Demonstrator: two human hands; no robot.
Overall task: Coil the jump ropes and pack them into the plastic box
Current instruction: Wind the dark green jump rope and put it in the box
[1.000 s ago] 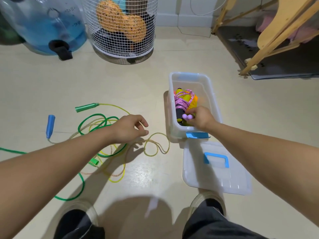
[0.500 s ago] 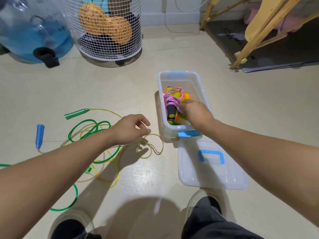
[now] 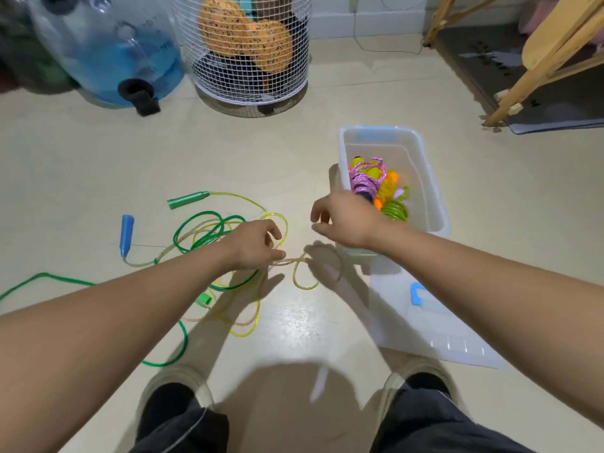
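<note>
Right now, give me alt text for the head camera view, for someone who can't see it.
A person's left hand pinches a clear glittery jump rope tangled with a green rope on the beige floor; the empty right hand hovers beside a clear plastic box holding a coiled pink rope.

Translucent plastic box point(image 3: 433, 178), glossy translucent plastic ropes point(image 3: 209, 228), braided pink cord point(image 3: 366, 178), white wire-mesh basket point(image 3: 245, 50), smooth, slightly glossy floor point(image 3: 228, 152).

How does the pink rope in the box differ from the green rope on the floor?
The pink braided jump rope is wound into a tight bundle inside the clear plastic box; the green plastic jump rope sprawls in loose loops on the floor, tangled with a yellow rope. Pink looks woven, green smooth and glossy. Neither is held.
</note>
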